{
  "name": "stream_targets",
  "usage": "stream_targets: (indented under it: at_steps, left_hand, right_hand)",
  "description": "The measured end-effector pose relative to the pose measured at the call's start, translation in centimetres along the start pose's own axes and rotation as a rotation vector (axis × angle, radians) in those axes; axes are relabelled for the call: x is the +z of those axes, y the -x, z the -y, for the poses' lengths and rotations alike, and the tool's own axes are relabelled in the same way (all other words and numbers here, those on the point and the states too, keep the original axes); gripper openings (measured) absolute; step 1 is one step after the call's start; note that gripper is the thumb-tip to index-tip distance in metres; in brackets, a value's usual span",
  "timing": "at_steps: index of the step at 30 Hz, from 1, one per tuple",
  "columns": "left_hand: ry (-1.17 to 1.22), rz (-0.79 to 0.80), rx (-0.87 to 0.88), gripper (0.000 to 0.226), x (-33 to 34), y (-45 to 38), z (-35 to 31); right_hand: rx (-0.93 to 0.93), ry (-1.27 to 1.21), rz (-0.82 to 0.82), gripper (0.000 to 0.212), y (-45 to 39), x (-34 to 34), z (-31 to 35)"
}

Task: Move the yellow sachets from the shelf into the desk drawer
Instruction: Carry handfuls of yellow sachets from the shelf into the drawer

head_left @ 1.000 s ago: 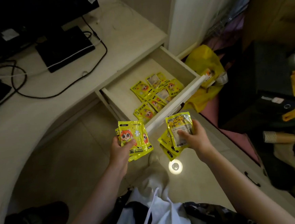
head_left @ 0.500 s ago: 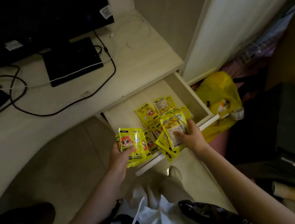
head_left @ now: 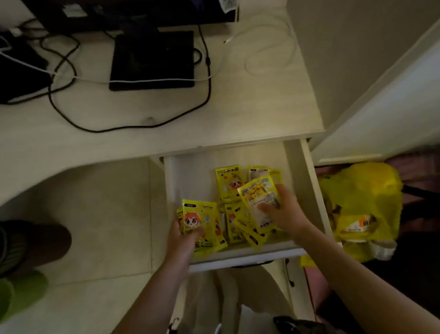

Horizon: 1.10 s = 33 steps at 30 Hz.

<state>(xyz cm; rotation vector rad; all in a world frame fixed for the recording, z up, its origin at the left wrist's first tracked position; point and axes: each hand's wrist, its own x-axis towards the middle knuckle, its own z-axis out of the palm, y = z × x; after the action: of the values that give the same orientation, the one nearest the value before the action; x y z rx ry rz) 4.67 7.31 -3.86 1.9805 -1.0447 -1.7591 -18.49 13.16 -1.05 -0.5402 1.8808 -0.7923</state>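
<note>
Sachets lie piled in the open drawer under the desk, toward its right and near side. The left hand grips a small stack at the drawer's near left, thumb on the cartoon face. The right hand pinches several more over the pile, thumb on top.

Bare forearms, no sleeves; hands ungloved (no rings/watch visible); pale trousers, white top.
</note>
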Motion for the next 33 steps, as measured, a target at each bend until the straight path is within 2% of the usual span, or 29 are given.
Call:
stream_targets:
  at_steps: [6, 10, 14, 20, 27, 29, 33]
  left_hand:
    - [-0.044, -0.058, 0.008, 0.032, 1.4, -3.2, -1.0]
    - [-0.090, -0.056, 0.025, 0.032, 2.1, -6.2, -2.0]
    - [-0.122, -0.033, 0.027, 0.039, 2.7, -9.5, -1.8]
    - [-0.100, -0.028, -0.033, 0.031, 4.5, -13.1, -1.4]
    - [-0.052, -0.025, -0.084, 0.029, 5.0, -15.9, -1.5]
    - [-0.098, -0.038, -0.074, 0.028, 4.9, -16.3, -1.4]
    - [-0.212, -0.023, -0.025, 0.039, 4.7, -16.0, -1.2]
  right_hand:
    - [-0.070, 0.113, 0.091, 0.048, -4.9, 1.9, 0.6]
    - [-0.075, 0.227, 0.148, 0.043, -8.7, 4.3, 1.2]
    - [-0.079, 0.343, 0.192, 0.050, -12.1, 6.6, 1.8]
    - [-0.058, 0.480, 0.296, 0.064, -16.3, 8.5, 1.1]
    - [-0.075, 0.542, 0.209, 0.053, -18.8, 8.6, 0.0]
    - [-0.080, 0.593, 0.191, 0.055, -18.8, 8.5, -0.4]
    - [-0.085, 0.683, 0.137, 0.059, -18.3, 8.3, -1.2]
